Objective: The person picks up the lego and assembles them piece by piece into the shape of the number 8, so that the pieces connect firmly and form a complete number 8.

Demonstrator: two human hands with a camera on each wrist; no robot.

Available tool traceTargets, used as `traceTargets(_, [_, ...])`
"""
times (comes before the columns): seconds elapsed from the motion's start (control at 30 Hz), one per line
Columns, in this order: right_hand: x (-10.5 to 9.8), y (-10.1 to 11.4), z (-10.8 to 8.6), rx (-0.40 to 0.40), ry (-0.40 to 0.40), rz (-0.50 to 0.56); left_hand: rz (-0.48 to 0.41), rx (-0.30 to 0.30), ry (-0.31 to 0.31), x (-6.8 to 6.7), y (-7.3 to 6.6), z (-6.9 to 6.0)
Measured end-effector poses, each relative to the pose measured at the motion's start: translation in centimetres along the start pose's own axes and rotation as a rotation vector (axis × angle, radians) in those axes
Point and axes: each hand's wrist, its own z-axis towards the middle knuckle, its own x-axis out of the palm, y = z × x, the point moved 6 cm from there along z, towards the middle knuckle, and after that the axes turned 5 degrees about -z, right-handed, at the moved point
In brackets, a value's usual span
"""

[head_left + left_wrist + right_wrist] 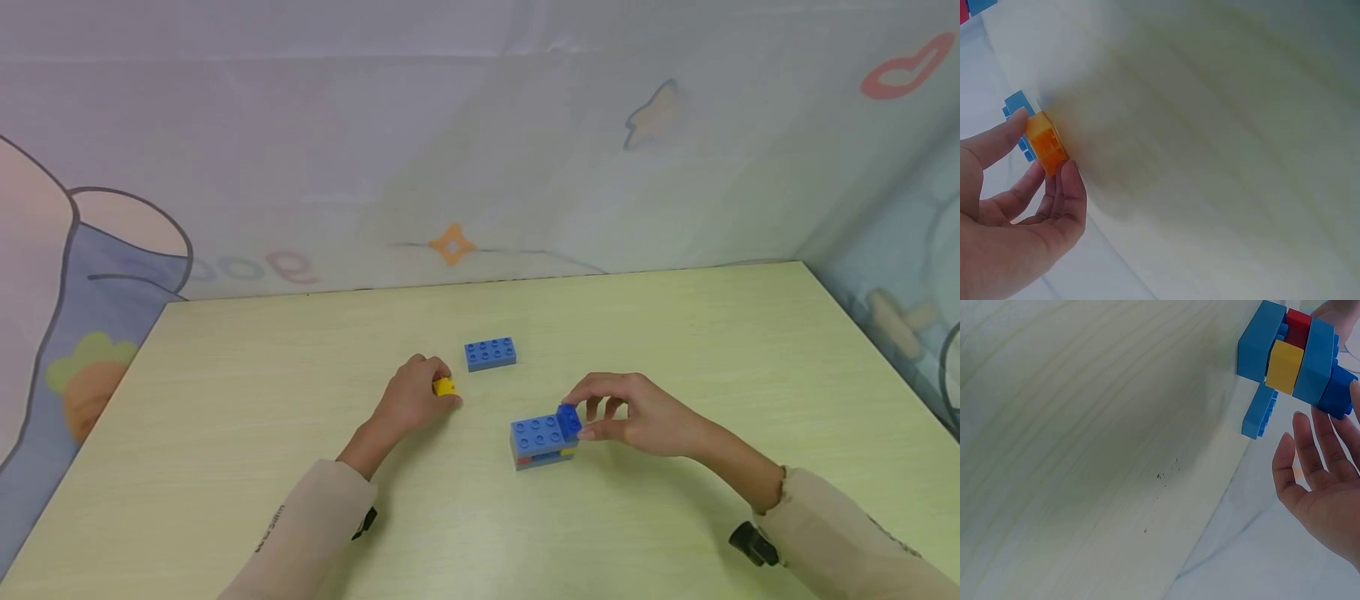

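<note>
Stack: set on the surface, between the two hands and nearer the right; a red brick and an inner yellow brick are sandwiched between blue layers.
Dark blue brick: placed on top of the stack at its right end; whether it is fully pressed down cannot be told.
Right grip: the dark blue brick is pinched between thumb and fingertips.
Left grip: a small yellow brick is held between thumb and fingers, just above or on the surface; which of these cannot be told. Its hollow underside is shown in the left wrist view.
Loose blue brick: laid flat, studs up, beyond the stack and near the left grip, touched by neither hand.
Sleeves: beige, marked with dark lettering.
Backdrop: pale, printed with an orange star and other figures.
</note>
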Motion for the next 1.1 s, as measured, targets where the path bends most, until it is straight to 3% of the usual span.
traceTargets(0.57, [0.0, 0.0, -0.1, -0.004, -0.007, -0.003, -0.073, 0.014, -0.007, -1.1, -0.4, -0.6])
traceTargets(1.1, [0.0, -0.1, -0.1, -0.011, -0.009, -0.002, -0.286, 0.098, -0.037, -1.3, -3.0, -3.0])
